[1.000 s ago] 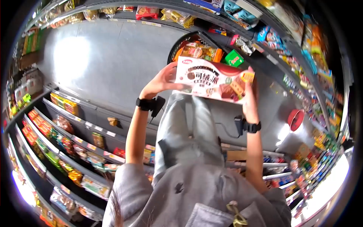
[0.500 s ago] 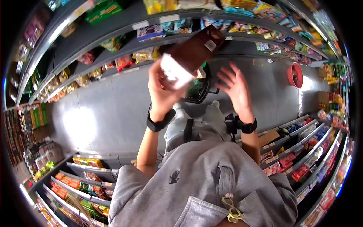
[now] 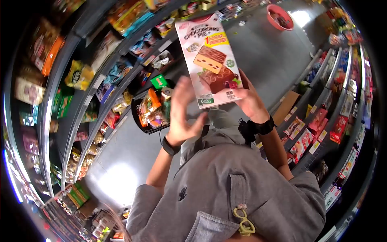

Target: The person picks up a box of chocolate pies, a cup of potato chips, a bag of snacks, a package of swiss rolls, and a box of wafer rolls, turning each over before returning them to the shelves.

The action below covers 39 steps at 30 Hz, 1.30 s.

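Observation:
A pink and white choco pie box [image 3: 209, 60] is held up in front of the body, its printed front facing the camera. My right hand [image 3: 252, 101] grips its lower right edge, thumb on the front and fingers behind. My left hand [image 3: 183, 117] is just left of the box's lower part, slightly blurred, with its fingers apart and nothing in it. Below and left of the box, a dark basket [image 3: 135, 117] on the floor holds several colourful packages and a green packet.
Stocked shelves [image 3: 86, 92] curve along the left side, full of snack bags. More shelves [image 3: 318, 125] with red and pink packs stand on the right. A red tub [image 3: 279, 18] with items inside is on the grey floor at the upper right.
The box has passed from my left hand to my right hand and turned so its front shows. My left hand has let go. The view has rotated, bringing the basket's contents into sight.

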### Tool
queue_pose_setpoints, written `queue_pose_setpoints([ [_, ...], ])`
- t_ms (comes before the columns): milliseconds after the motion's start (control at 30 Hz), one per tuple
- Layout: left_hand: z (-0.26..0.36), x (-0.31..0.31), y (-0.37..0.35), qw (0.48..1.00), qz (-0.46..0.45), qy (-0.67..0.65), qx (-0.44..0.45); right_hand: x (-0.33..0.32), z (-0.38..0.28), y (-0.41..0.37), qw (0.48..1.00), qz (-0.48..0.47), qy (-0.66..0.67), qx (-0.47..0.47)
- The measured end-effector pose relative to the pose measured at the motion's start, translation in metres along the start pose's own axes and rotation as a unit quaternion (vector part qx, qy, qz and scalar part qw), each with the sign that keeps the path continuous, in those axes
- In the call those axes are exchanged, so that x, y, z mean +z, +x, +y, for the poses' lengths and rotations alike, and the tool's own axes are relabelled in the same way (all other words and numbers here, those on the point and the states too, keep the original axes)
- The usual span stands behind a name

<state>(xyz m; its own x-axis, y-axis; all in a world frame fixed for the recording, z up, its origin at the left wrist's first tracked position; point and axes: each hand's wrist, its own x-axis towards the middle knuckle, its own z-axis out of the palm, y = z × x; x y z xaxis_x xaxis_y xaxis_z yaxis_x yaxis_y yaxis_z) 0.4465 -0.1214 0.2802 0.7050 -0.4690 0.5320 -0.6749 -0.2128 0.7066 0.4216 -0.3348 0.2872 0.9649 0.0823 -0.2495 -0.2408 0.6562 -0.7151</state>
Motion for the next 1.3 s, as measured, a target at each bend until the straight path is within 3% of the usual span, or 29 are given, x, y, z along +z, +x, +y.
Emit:
queue_pose_setpoints([
  [67,0.011,0.023,0.027,0.959,0.064,-0.208,-0.181,-0.024,-0.009,-0.005,0.998,-0.026,0.024,-0.056],
  [100,0.011,0.032,0.031,0.893,0.019,-0.366,-0.262,-0.027,-0.017,-0.004,0.998,-0.032,0.017,-0.048],
  [133,-0.008,0.039,0.040,0.803,-0.062,-0.544,-0.236,-0.035,-0.022,-0.003,0.998,-0.030,0.017,-0.053],
  [200,0.000,0.063,0.048,0.754,-0.033,-0.571,-0.322,-0.048,-0.030,0.002,0.996,-0.011,-0.021,-0.084],
  [233,0.003,0.075,0.061,0.822,-0.042,-0.455,-0.339,-0.052,-0.039,0.002,0.996,-0.005,-0.015,-0.093],
  [267,0.000,0.082,0.071,0.824,-0.057,-0.463,-0.321,-0.056,-0.047,0.005,0.994,-0.001,-0.014,-0.104],
  [367,-0.010,0.099,0.102,0.757,-0.069,-0.540,-0.360,-0.074,-0.063,0.012,0.991,0.026,-0.035,-0.129],
  [400,-0.011,0.101,0.115,0.706,-0.068,-0.570,-0.415,-0.080,-0.070,0.016,0.989,0.028,-0.037,-0.140],
  [467,-0.025,0.116,0.133,0.719,-0.043,-0.562,-0.407,-0.089,-0.085,0.029,0.992,0.085,-0.062,-0.070],
  [500,-0.046,0.128,0.141,0.814,-0.052,-0.461,-0.349,-0.105,-0.086,0.043,0.982,0.108,-0.125,-0.094],
  [533,-0.052,0.135,0.155,0.827,-0.027,-0.454,-0.331,-0.120,-0.086,0.056,0.979,0.134,-0.120,-0.100],
  [600,-0.081,0.159,0.173,0.903,0.022,-0.356,-0.240,-0.117,-0.110,0.076,0.966,0.157,-0.140,-0.153],
  [667,-0.088,0.168,0.207,0.942,-0.015,-0.249,-0.225,-0.112,-0.123,0.099,0.973,0.125,-0.118,-0.152],
  [700,-0.087,0.167,0.225,0.925,-0.054,-0.254,-0.277,-0.119,-0.119,0.107,0.967,0.153,-0.140,-0.148],
  [733,-0.088,0.162,0.257,0.991,-0.066,0.087,0.073,-0.133,-0.107,0.122,0.962,0.175,-0.158,-0.139],
  [767,-0.087,0.165,0.280,0.992,-0.070,0.071,0.083,-0.168,-0.091,0.149,0.971,0.139,-0.039,-0.191],
  [800,-0.089,0.170,0.298,0.991,-0.078,0.051,0.096,-0.169,-0.124,0.159,0.968,0.132,-0.045,-0.208],
  [867,-0.112,0.184,0.332,0.982,-0.105,0.065,0.144,-0.150,-0.195,0.156,0.901,0.185,0.178,-0.351],
  [933,-0.125,0.198,0.370,0.968,-0.157,0.026,0.196,-0.174,-0.240,0.149,0.881,0.172,0.193,-0.395],
  [1000,-0.132,0.217,0.408,0.960,-0.195,-0.039,0.197,-0.211,-0.257,0.134,0.900,0.229,-0.028,-0.369],
  [1033,-0.136,0.231,0.429,0.945,-0.256,-0.193,0.069,-0.221,-0.271,0.128,0.907,0.258,0.023,-0.331],
  [1067,-0.139,0.245,0.451,0.888,-0.305,-0.337,-0.067,-0.231,-0.285,0.125,0.910,0.285,0.075,-0.292],
  [1100,-0.141,0.260,0.472,0.882,-0.321,-0.337,-0.070,-0.246,-0.291,0.128,0.871,0.361,-0.123,-0.311],
  [1133,-0.142,0.277,0.494,0.925,-0.289,-0.213,0.126,-0.267,-0.299,0.129,0.867,0.373,-0.115,-0.310],
  [1167,-0.142,0.296,0.515,0.914,-0.234,-0.084,0.320,-0.290,-0.311,0.127,0.887,0.346,0.000,-0.305],
  [1200,-0.141,0.318,0.535,0.911,-0.241,-0.092,0.322,-0.312,-0.327,0.128,0.895,0.311,0.115,-0.297],
  [1267,-0.139,0.364,0.573,0.916,-0.308,-0.131,0.219,-0.365,-0.361,0.132,0.885,0.303,0.071,-0.347],
  [1300,-0.150,0.400,0.586,0.856,-0.366,-0.356,0.082,-0.374,-0.391,0.135,0.862,0.321,0.005,-0.392],
])
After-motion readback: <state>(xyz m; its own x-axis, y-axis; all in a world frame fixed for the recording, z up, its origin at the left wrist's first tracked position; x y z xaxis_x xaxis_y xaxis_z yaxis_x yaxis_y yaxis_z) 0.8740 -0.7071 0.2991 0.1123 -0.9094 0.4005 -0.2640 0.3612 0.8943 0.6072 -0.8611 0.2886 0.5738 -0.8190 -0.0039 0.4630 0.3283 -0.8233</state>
